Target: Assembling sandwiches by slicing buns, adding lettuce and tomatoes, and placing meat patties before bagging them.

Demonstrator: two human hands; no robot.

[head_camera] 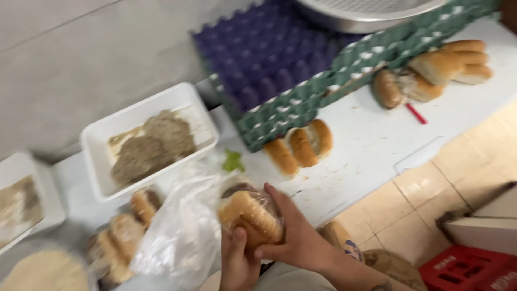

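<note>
I see both hands, right hand (293, 237) and left hand (237, 264), clamped on a golden sandwich bun (249, 215) inside the thin clear plastic bag (180, 237), long axis slanting down-right, above the white tabletop (366, 151).

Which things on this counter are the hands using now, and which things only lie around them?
In use:
- left hand and right hand, both gripping the wrapped bread roll
- clear plastic bag beside it

Lying about:
- white tray of brownish filling
- stacked egg trays
- loose rolls
- more rolls at far right
- red crate on the floor
</note>
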